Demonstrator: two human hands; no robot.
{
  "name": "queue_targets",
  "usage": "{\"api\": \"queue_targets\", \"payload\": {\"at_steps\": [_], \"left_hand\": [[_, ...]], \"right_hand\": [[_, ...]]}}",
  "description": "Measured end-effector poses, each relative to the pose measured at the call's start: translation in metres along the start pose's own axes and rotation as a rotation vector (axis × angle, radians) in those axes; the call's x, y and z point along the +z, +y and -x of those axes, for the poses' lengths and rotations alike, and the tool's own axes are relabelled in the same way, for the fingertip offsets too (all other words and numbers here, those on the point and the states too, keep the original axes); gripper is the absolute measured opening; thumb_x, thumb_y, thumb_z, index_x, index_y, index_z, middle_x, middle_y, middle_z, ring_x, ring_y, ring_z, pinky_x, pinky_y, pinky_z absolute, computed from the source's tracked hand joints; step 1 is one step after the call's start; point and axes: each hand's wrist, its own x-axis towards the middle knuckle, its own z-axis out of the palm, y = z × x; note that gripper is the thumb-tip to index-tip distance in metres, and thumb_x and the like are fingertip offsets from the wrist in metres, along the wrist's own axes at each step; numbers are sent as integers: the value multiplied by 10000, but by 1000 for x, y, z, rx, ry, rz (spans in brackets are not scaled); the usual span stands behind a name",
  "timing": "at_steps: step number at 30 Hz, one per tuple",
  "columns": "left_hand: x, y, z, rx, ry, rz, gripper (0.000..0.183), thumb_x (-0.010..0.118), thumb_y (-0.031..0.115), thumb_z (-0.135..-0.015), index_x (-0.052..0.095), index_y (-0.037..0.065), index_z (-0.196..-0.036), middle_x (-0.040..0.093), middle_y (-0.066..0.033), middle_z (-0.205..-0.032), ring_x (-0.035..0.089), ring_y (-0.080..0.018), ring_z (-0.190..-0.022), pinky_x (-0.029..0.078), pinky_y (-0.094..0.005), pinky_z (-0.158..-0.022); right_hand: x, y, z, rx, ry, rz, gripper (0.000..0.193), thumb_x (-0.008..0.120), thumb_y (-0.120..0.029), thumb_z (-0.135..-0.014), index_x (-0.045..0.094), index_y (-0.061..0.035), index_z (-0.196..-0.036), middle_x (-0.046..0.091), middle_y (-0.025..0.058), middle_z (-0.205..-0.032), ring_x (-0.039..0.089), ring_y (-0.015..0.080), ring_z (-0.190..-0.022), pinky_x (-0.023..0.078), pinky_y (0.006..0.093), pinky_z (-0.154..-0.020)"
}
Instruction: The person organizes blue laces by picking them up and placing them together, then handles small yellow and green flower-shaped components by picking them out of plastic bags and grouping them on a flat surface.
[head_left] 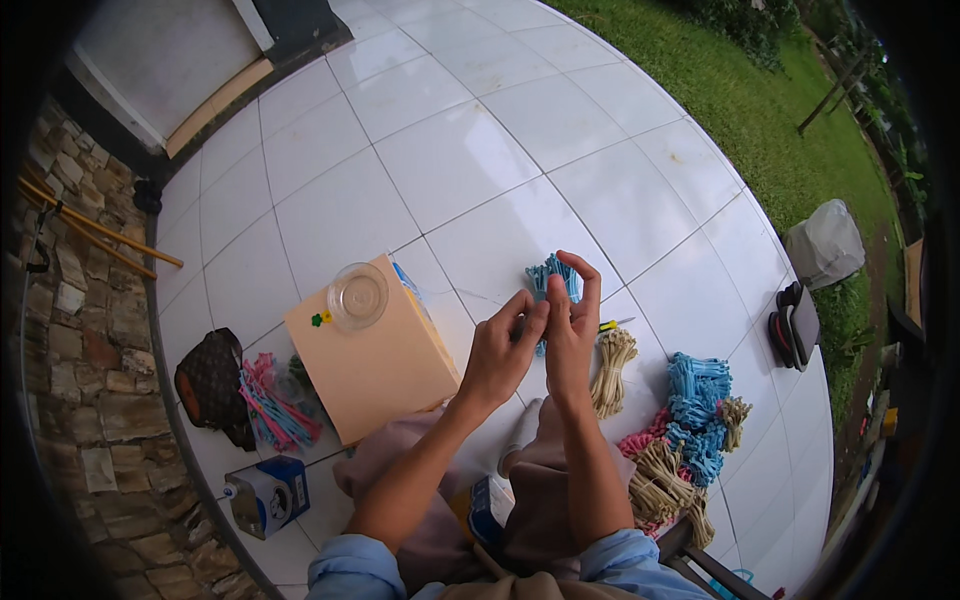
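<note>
Both hands meet above the white tile floor [440, 150], in front of the person's knees. The left hand [500, 352] and right hand [570, 330] are pressed together around a blue bundle [553, 278] of thin strands. Only the bundle's top shows clearly, fanning out above the fingertips; a small bit peeks out below the hands, and the middle is hidden behind the fingers. Its long axis runs roughly up and down in the view, pointing away from the person. The left hand is curled, thumb and fingers pinching at the bundle's side. The right hand is also closed on it, its forefinger arched over the top. How tightly either grips cannot be made out.

Just right of the right wrist lies a tan bundle [612, 370], long axis also pointing away from the person, with a small yellow-handled tool [612, 324] at its far end, partly hidden. Farther right is a pile [690, 430] of blue, tan and pink bundles, its lower edge cut off by a dark frame.

Left of the hands stands a peach box [375, 365] with a clear lid [358, 296] on its top. Behind the box, pink and blue strands [270, 400] lie beside a brown bag [212, 385], and a blue carton [268, 492] sits nearer the person. A stone wall [90, 380] bounds the left, grass [760, 110] the right.
</note>
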Motion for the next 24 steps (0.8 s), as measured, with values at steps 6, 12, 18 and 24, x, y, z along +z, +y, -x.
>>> {"api": "queue_targets", "payload": {"at_steps": [6,12,18,24], "left_hand": [[-7,-5,-3,-57,-41,386,434,478,315,-934,373,55,-602,371,24,-502,286,-64,-461,250,-245,-448],[-8,-7,-7,-162,-223,1027,483,431,494,-917,283,149,-613,168,49,-487,171,-76,-465,192,-249,-478],[-17,2,-11,26,-192,900,261,413,362,-963,478,110,-960,247,38,-606,231,-66,-532,232,-226,-538],[-28,-1,-24,56,7,1210,270,377,364,-976,462,108,-973,313,25,-643,310,-80,-609,335,-250,-640]], "right_hand": [[6,-7,1,-14,26,-148,234,495,-162,-939,416,-78,-1143,354,-64,-553,298,4,-478,225,176,-427],[-17,-8,-15,82,-22,-584,194,441,-162,-955,426,-69,-1124,254,-62,-506,210,39,-432,188,229,-415],[-26,22,-18,-82,60,700,369,494,-148,-914,380,-13,-1238,563,150,-879,530,247,-830,422,347,-753],[-39,33,-19,-161,-104,402,490,524,-35,-827,353,-14,-1286,373,193,-1310,327,351,-1224,290,406,-1022]]}}
